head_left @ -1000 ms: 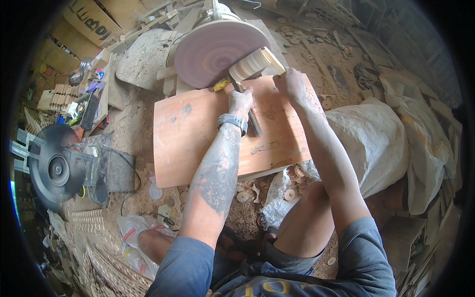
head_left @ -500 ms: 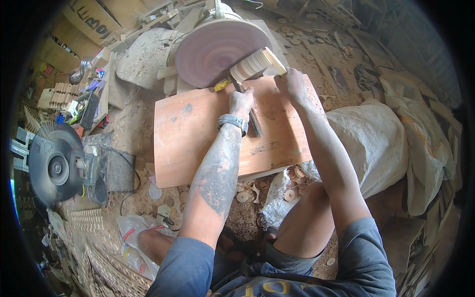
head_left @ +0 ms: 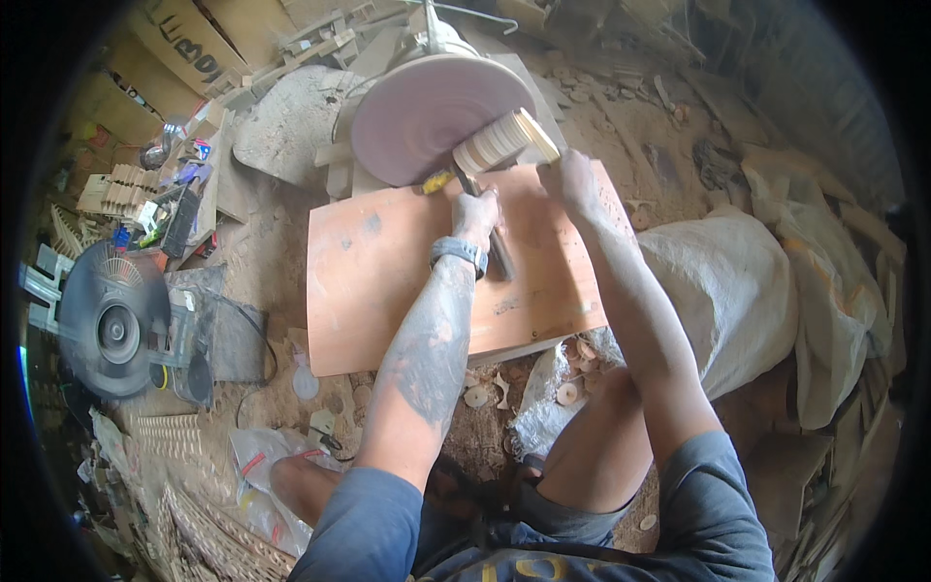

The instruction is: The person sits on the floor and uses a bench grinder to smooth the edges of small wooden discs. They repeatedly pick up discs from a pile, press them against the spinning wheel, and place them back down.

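A stack of round wooden pieces (head_left: 490,145), banded pale and tan, lies slantwise against the lower right face of a large round sanding disc (head_left: 422,112). My right hand (head_left: 572,179) is closed at the stack's right end; its fingertips are partly hidden. My left hand (head_left: 474,215), with a watch at the wrist, is wrapped round a dark metal bar (head_left: 502,257). The bar's upper end reaches the stack's lower left end. Both hands are over a wide reddish wooden board (head_left: 354,301). Beside the bar's top, a small yellow thing (head_left: 436,182) sits at the board's far edge.
A round fan (head_left: 116,325) stands at the left, below a cluttered shelf of tools and wooden parts (head_left: 175,209). White woven sacks (head_left: 727,281) lie at the right. Loose wooden discs (head_left: 567,393) and sawdust cover the floor near my legs.
The board and sanding disc appear slightly lower in the picture. Both hands keep their holds, and the stack stays against the disc, its right end a little lower.
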The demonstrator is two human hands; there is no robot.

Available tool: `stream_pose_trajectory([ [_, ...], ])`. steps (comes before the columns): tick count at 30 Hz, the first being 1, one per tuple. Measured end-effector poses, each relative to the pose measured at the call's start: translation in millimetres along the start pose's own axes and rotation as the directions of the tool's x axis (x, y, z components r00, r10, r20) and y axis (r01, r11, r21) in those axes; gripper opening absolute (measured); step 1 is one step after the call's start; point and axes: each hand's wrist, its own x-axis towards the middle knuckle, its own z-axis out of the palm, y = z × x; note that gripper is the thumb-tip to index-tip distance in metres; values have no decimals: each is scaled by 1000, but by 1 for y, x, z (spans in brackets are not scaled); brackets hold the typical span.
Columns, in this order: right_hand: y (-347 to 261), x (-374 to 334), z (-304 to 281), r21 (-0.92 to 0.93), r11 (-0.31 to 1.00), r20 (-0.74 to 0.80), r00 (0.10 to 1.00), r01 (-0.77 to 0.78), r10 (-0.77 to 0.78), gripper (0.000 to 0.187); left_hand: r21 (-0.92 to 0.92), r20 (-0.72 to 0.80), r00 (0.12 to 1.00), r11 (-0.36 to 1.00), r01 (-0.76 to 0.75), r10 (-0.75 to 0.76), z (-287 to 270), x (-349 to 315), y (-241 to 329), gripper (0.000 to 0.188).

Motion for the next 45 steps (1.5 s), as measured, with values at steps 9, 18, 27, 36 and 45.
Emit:
stream_pose_trajectory([
  [9,-32,-52,-19,90,995,46,999,-29,25,25,49,-67,991,993,-109,112,-26,-48,-11,24],
  [18,-99,-176,-64,393,911,59,992,-127,113,26,366,-158,853,832,-417,498,-67,-174,-4,29],
  [27,-152,-263,-77,564,821,84,995,-85,45,32,290,-83,830,810,-510,552,-124,-282,11,32],
  [36,-187,-301,-84,795,543,246,962,-271,119,22,-119,-117,934,929,-350,337,-165,-338,13,41],
  [45,-201,-311,-116,845,314,474,878,-433,-63,43,6,-59,905,907,-422,421,-169,-352,3,51],
])
